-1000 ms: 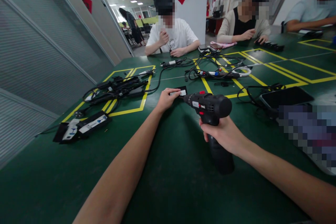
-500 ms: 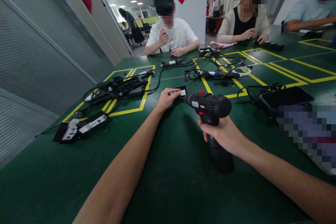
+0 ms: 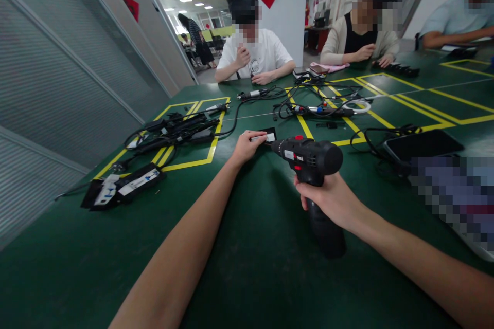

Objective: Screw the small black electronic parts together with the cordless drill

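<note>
My right hand [image 3: 328, 198] is wrapped round the grip of a black cordless drill [image 3: 309, 157] with red buttons. Its chuck points forward and left, towards a small flat black piece [image 3: 273, 132] with a white label on the green table. Whether the bit touches that piece I cannot make out. My left hand [image 3: 247, 147] is closed over the piece's left side, fingers pressed together and holding it against the tabletop. Those fingers hide part of the piece and its label.
Tangled black cables [image 3: 181, 128] lie at left inside yellow tape, near a black pouch [image 3: 141, 183] with white labels. More cables and a pen-like tool [image 3: 322, 110] lie ahead. A phone [image 3: 424, 145] rests at right. People sit across the table.
The whole view has shifted slightly. Both hands, the drill and the black piece keep nearly the same places relative to one another.
</note>
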`<state>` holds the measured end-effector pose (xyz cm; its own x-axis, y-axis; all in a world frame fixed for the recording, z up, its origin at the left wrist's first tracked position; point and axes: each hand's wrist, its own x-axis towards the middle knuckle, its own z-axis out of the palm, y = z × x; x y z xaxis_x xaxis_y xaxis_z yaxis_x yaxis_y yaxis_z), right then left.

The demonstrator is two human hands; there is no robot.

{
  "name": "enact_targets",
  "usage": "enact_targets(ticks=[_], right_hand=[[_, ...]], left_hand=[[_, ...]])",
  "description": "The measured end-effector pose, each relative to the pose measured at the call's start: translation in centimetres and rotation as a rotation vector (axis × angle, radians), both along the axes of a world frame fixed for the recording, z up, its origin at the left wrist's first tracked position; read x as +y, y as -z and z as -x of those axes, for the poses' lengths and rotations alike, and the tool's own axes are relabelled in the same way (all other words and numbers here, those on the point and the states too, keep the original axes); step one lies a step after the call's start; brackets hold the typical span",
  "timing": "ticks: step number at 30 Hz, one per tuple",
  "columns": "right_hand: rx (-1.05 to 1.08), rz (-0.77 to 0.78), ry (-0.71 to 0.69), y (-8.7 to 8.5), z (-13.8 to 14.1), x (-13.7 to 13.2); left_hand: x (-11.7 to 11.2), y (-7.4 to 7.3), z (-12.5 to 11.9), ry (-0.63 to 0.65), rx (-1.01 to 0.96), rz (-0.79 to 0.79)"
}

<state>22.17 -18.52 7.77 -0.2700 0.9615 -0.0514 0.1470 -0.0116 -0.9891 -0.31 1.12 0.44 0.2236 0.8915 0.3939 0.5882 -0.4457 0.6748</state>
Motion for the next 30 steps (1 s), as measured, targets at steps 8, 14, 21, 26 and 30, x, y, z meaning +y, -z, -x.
enact_targets(ticks=[8, 14, 21, 26, 30], right_hand=[[-0.008, 0.001, 0.006, 0.02, 0.02, 0.12], [-0.016, 0.011, 0.014, -0.05, 0.06, 0.13], [-0.003, 0.006, 0.02, 0.09, 0.17, 0.18], [-0.006, 0.019, 0.02, 0.18, 0.04, 0.15], [-0.006, 0.017, 0.021, 0.19, 0.04, 0.18]], left_hand=[[0.24, 0.23, 0.09, 0.008, 0.002, -0.013], [0.08, 0.09, 0.0, 0.008, 0.004, -0.012], [-0.16, -0.09, -0.11, -0.003, 0.025, 0.003], [-0.05, -0.11, -0.14, 0.014, 0.014, -0.015], [-0.08, -0.17, -0.22, 0.019, 0.026, -0.009]])
